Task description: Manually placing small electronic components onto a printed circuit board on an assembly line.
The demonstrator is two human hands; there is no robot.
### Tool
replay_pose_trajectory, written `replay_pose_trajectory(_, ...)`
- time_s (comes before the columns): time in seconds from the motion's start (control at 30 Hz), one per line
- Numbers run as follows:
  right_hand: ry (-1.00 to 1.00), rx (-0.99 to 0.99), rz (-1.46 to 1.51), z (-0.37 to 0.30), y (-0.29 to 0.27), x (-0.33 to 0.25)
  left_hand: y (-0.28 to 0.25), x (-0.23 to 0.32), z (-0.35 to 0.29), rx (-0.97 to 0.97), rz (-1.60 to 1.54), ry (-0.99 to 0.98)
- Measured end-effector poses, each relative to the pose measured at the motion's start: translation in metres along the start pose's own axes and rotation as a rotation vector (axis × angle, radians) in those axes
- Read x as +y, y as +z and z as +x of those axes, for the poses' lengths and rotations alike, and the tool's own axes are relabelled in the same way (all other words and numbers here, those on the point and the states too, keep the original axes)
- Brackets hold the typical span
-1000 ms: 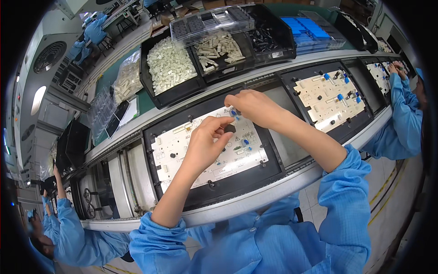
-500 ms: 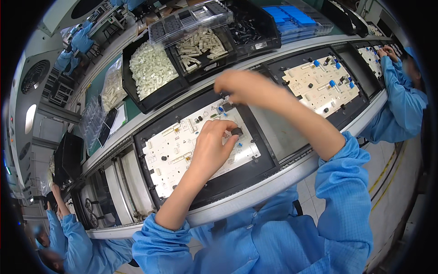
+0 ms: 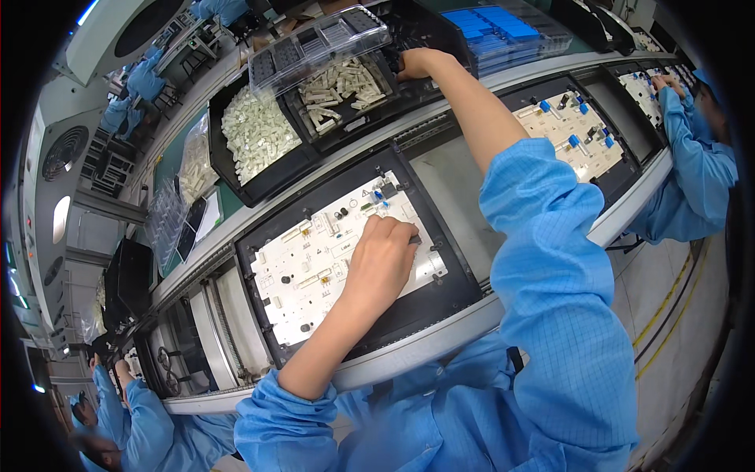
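Pinching a dark part (image 3: 414, 239) at the white board (image 3: 295, 316) — left hand (image 3: 381, 259); right hand (image 3: 423, 64) in black bin (image 3: 458, 49) — grip unclear.

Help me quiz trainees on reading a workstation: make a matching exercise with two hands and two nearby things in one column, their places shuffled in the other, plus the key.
Things
1. Left grip
2. Clear plastic tray
3. Right grip
4. Blue blocks

Places
A. At the compartment of dark parts
B. Over the white circuit board, fingers at a dark part
C. To the right of the black bins
D. Resting on top of the black bins

Pairs: 1-B, 2-D, 3-A, 4-C
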State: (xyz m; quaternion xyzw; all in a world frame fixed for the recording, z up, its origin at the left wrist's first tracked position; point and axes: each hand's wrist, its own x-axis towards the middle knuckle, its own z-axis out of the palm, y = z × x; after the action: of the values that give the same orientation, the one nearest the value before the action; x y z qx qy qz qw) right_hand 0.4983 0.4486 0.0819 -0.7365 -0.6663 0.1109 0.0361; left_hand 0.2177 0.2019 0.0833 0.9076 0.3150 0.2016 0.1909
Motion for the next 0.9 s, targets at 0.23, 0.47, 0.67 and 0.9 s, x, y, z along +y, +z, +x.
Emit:
replay_pose_trajectory(0.23, -0.028, 0.122, -0.001, -0.018, -0.008, 0.006, 0.0, -0.003, -0.001, 0.026, -0.062, -0.024)
replay_pose_trajectory(0.47, -0.063, 0.389, 0.013, -0.03, -0.002, 0.009, 0.007, -0.006, -0.003, 0.077, -0.111, 0.022)
replay_pose_trajectory(0.67, -0.266, 0.528, 0.177, -0.056, -0.022, 0.02, 0.012, -0.007, 0.002, 0.093, -0.099, 0.05)
replay_pose_trajectory(0.9, -0.365, 0.271, 0.467, -0.133, -0.042, -0.029, 0.013, -0.011, 0.001, 0.088, -0.078, 0.118)
